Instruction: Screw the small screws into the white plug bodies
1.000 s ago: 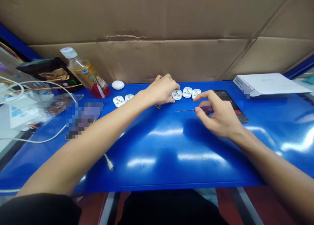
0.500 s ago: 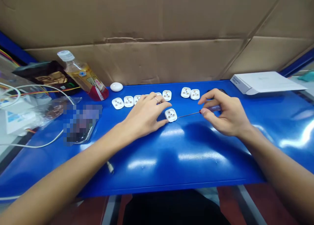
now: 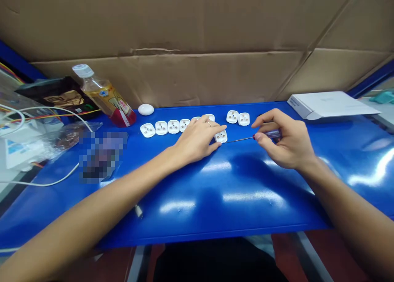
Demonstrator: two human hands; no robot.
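Observation:
My left hand [image 3: 198, 141] has its thumb and fingers closed on the sides of a white square piece [image 3: 221, 136] with small metal parts inside. My right hand [image 3: 286, 140] grips a screwdriver [image 3: 272, 135] by its translucent handle; its thin shaft points left, and the tip is beside the held piece. Several similar white pieces [image 3: 173, 126] stand in a row behind and left of my left hand, which partly hides some of them. Two more white pieces [image 3: 244, 119] sit side by side behind the screwdriver shaft.
On the blue table [image 3: 197, 216], a bottle [image 3: 107, 97] and a white oval object [image 3: 145, 109] stand at the back left. Cables, plastic bags and a pixelated item lie left. A white box [image 3: 332, 104] is back right, a small connector [image 3: 138, 211] near the front.
My left hand has moved right and slightly back, and the white piece at its fingertips has shifted the same way. More of the row shows. The screwdriver has moved slightly right.

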